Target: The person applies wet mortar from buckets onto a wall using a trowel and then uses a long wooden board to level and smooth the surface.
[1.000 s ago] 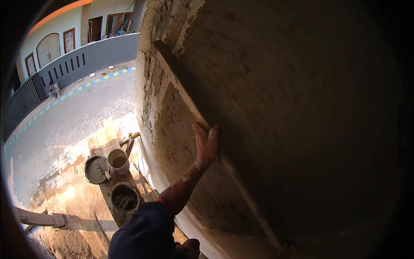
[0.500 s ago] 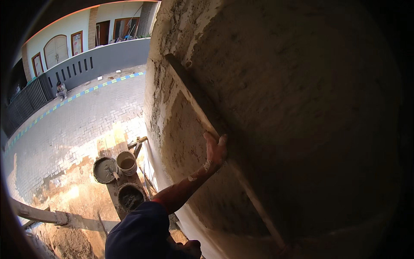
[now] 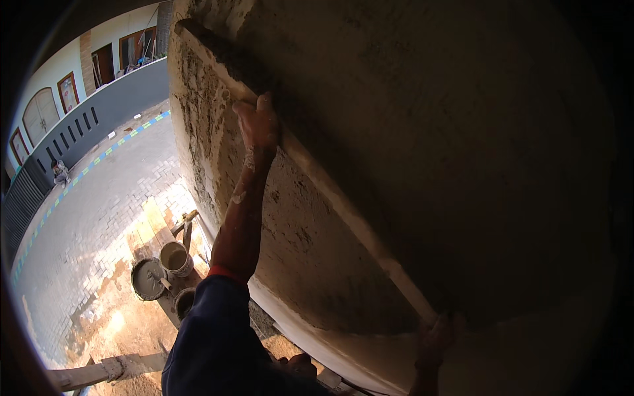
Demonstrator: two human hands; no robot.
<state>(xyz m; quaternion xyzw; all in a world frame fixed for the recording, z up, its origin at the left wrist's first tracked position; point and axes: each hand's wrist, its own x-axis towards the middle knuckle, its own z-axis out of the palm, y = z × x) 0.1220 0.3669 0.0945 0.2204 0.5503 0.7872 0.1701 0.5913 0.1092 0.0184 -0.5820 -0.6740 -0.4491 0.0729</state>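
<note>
1. Across the rough plastered wall, a long bar lies at a slant, its upper end toward the left and its lower end toward the right.
2. The person's left hand grips the bar, thumb on one side and fingers on the other; it is now nearer the bar's upper end than half a second ago.
3. The right hand, hardly visible before, now shows in shadow, apparently closed around the lower end.
4. The view has shifted too: the bar sits higher in it, and the sleeve covers more of the dark bucket, whose contents are now hard to make out.
5. Beside that bucket on the boards, a black tub holds wet grey mix, with a tool handle projecting over its rim.
6. Next to the tub, a pale bucket holds something greyish-brown; any marking on its side is too small to read.
</note>
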